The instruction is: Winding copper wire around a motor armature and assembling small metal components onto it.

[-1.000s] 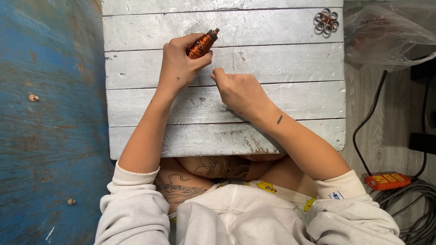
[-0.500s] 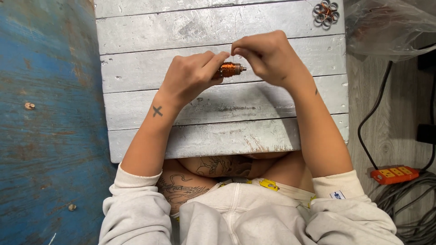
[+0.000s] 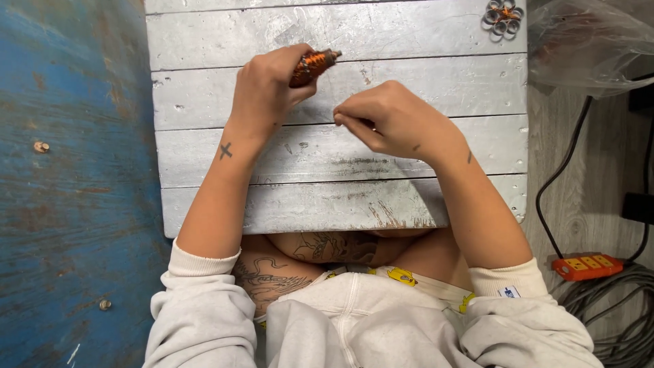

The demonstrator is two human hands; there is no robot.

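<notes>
From the head view I see my left hand (image 3: 262,95) raised over the grey plank desk (image 3: 422,34), its fingers (image 3: 272,65) wrapped tight around a small copper-wound spool (image 3: 312,65). The spool sits between thumb and curled fingers, tilted, with its dark tip poking out up and to the right, past the knuckles. Only that upper end shows; the rest is buried in the grip. A small cross mark sits on the wrist below.

My right hand (image 3: 395,123) hovers just to the right and a little lower, near the spool but apart from it. Its fingers (image 3: 351,119) are pinched narrow, thumb against forefinger, the pinch pointing left toward the left hand. I cannot tell whether anything thin is caught in that pinch; nothing I can make out shows there.

Both forearms run down from the desk to pale grey sleeves (image 3: 204,307) at the bottom of the view, with tattooed legs tucked under the desk's near edge.

At the far right corner of the desk lies a cluster of small metal rings (image 3: 503,16), well apart from both hands. Beyond the desk's right edge a crumpled clear plastic bag (image 3: 589,48) rests on the wooden floor, and lower down an orange power strip (image 3: 587,266) lies beside a coil of grey cable (image 3: 613,313). A black cord (image 3: 555,184) curves along the floor toward it. To the left is a worn blue surface (image 3: 68,170).
</notes>
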